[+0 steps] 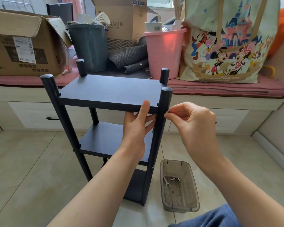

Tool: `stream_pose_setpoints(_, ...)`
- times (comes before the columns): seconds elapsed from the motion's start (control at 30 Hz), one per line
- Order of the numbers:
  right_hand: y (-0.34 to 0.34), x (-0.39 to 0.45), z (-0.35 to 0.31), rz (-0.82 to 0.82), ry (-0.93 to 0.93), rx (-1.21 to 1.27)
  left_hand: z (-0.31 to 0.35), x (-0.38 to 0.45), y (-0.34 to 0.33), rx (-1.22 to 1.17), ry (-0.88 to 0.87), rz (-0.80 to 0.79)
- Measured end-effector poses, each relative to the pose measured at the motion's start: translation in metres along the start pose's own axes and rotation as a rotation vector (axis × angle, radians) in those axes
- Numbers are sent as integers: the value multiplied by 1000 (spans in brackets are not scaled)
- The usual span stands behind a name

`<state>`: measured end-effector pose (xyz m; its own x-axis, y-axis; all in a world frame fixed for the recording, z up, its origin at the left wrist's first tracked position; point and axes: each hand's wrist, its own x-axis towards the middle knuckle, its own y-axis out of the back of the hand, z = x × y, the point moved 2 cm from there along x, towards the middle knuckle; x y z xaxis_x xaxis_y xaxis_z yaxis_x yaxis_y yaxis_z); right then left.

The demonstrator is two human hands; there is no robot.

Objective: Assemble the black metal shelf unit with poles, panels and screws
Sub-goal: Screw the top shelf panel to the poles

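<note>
While the matte black shelf unit [105,122] stands upright on the pale tiled floor [31,161], the left hand [136,126] grips the near edge of its flat top panel [105,90], thumb on top. The right hand [190,118] pinches a small silver screw [166,112] against the round near-right pole [161,128]. Just right, a clear rectangular plastic tray [179,205] holds metal hardware [175,179].
</note>
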<state>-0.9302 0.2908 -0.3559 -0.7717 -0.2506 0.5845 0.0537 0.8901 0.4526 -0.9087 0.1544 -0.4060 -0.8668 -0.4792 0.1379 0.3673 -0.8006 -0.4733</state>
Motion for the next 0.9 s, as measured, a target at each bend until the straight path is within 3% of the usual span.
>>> stream_pose_setpoints(0.3, 0, 7, 11, -83, -179, 205, 4, -3, -1, -3, 31, -30)
stream_pose_setpoints(0.5, -1, 17, 31, -298, -474, 384, 7, -6, 5, 31, 79, -6)
stream_pose_setpoints(0.73, -16, 23, 25, -621, -455, 793, 25, -10, 28, 123, 162, -38)
stream_pose_setpoints(0.9, -35, 22, 10, -623, -451, 833, 45, -9, 55, 205, 210, -90)
